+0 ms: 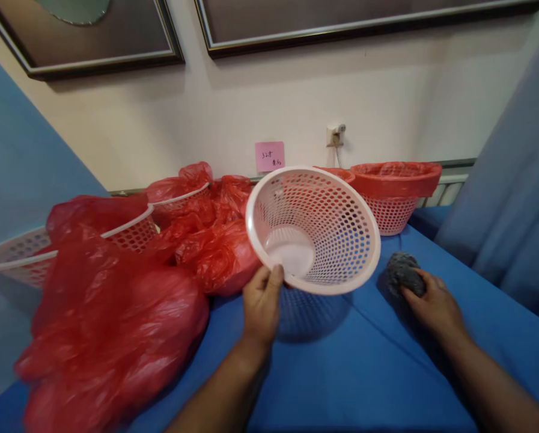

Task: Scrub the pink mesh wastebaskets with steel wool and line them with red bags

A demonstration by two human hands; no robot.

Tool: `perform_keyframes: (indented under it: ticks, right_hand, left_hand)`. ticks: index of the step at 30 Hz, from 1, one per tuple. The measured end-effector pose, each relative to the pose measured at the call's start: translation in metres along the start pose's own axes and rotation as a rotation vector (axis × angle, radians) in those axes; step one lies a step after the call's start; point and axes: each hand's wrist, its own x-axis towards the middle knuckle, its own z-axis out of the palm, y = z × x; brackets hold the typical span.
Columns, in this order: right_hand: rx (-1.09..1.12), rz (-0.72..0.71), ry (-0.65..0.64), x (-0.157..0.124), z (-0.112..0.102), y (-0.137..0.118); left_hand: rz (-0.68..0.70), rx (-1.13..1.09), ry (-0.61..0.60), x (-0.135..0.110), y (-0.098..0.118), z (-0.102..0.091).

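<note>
My left hand (264,304) grips the rim of a pale pink perforated plastic basket (291,249), thumb inside the edge. The basket is tilted, its mouth facing me, and it is held above the blue-covered surface (323,373). My right hand (434,300) is closed on a dark grey crumpled cloth (402,270), at or just above the surface to the right of the basket. The fingers on the far side of the cloth are hidden.
Red plastic bags (125,337) lie heaped at left, among white baskets (127,231). At back right stands a basket lined with a red bag (390,210). A pink note (270,156) and a socket (335,136) are on the wall. A blue curtain (512,198) hangs at right.
</note>
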Motion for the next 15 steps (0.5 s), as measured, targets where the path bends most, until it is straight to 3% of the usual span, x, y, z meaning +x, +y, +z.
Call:
perform_keyframes:
  ticks: [2, 5, 8, 12, 15]
  right_hand:
    - [-0.08, -0.059, -0.081, 0.001, 0.005, -0.001]
    - [-0.195, -0.115, -0.164, -0.002, 0.006, -0.012]
    - [-0.299, -0.139, -0.18, -0.011, -0.001, -0.025]
    - [-0.335, -0.245, 0.005, -0.025, -0.013, -0.043]
    - [-0.214, -0.473, 0.213, -0.038, -0.02, -0.056]
  left_hand:
    - [-0.051, -0.151, 0.047, 0.015, 0.02, 0.003]
    - [-0.173, -0.3, 0.007, 0.04, 0.045, 0.007]
    - [-0.31, -0.357, 0.013, 0.061, 0.058, 0.011]
    - [-0.442, -0.391, 0.016, 0.068, 0.053, 0.02]
    - [-0.456, -0.394, -0.036, 0.061, 0.042, 0.022]
